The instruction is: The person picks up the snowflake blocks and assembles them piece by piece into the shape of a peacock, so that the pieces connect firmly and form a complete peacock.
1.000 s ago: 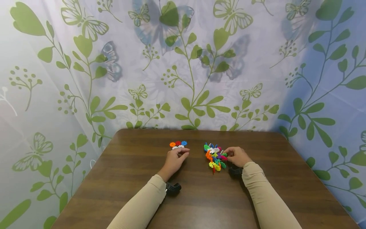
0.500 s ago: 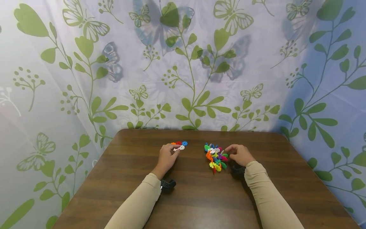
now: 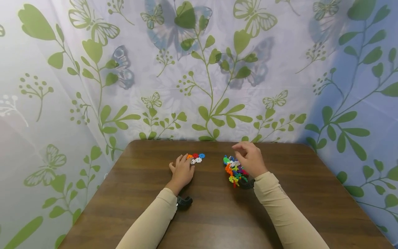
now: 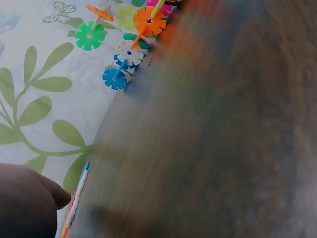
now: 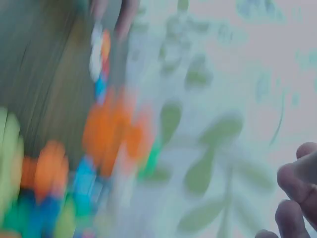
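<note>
Flat discs with notched, flower-like edges lie together at the back left of the table: a red disc (image 3: pixel 195 156), a blue disc (image 3: pixel 202 156), an orange disc (image 3: pixel 189 157) and white discs (image 3: pixel 198 160). My left hand (image 3: pixel 181 173) is beside this group, fingers spread, fingertips right at the orange and white ones. Seen from the left wrist, a fingertip (image 4: pixel 60 196) overlaps the thin row of discs. My right hand (image 3: pixel 252 159) is raised over the right side of a joined cluster of colourful discs (image 3: pixel 231 168). Its fingers are loosely bent, with nothing visible in them.
The brown wooden table (image 3: pixel 211 214) ends at a patterned curtain (image 3: pixel 168 114) printed with leaves and butterflies. A black wrist strap piece (image 3: pixel 185 202) shows below the left hand, and another (image 3: pixel 247 184) below the right.
My left hand has moved left, its fingers spreading, and uncovers the white discs. The right hand has lifted from the cluster's right side and shifted left and away over it.
</note>
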Tool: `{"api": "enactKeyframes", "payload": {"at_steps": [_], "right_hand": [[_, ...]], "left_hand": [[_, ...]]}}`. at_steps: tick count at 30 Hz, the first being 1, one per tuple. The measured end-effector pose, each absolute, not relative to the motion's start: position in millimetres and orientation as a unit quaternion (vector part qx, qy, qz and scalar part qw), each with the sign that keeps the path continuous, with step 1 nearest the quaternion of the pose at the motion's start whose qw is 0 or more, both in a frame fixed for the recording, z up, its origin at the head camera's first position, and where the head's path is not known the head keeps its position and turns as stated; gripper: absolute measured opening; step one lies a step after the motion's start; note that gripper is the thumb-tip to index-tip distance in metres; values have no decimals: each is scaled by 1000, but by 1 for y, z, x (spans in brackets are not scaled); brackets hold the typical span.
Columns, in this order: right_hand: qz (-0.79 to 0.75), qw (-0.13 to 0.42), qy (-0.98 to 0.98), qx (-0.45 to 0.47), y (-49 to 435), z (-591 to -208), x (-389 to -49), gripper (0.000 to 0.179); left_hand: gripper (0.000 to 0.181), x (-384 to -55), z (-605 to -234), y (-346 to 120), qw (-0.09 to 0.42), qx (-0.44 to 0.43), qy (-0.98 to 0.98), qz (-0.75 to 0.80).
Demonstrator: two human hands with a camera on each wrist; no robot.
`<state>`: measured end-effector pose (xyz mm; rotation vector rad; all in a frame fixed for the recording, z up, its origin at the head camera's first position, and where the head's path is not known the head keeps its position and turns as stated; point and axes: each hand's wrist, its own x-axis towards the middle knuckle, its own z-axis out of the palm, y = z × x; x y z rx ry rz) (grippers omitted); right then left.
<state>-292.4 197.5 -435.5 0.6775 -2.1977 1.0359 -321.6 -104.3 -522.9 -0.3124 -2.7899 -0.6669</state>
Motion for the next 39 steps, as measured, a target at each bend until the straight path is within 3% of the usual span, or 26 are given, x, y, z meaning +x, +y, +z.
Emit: {"api": "enactKeyframes", "payload": {"at_steps": [4, 8, 13, 18, 23, 29, 36, 39], "right_hand": [[382, 295, -806, 342, 152, -421, -278, 19], [385, 223, -814, 373, 112, -429, -278, 21], [376, 118, -865, 310, 83, -464, -301, 34], [307, 52, -922, 231, 75, -505, -318, 49], [224, -5, -949, 222, 75, -521, -322, 54], [213, -6, -946, 244, 75, -518, -322, 43], [211, 7, -943, 256, 76, -528, -329, 56], [206, 14, -944, 259, 77, -532, -333, 51]], "left_hand": [[46, -323, -524, -105, 98, -96, -968, -208], [48, -325, -526, -105, 73, -105, -976, -175], [45, -327, -526, -102, 80, -122, -976, -159], [35, -323, -531, -100, 94, -122, -973, -175], [13, -322, -532, -102, 155, -125, -957, -211], [10, -323, -531, -104, 195, -135, -945, -225], [6, -322, -531, -105, 192, -151, -943, -226], [7, -321, -528, -104, 189, -153, -940, -238]]}}
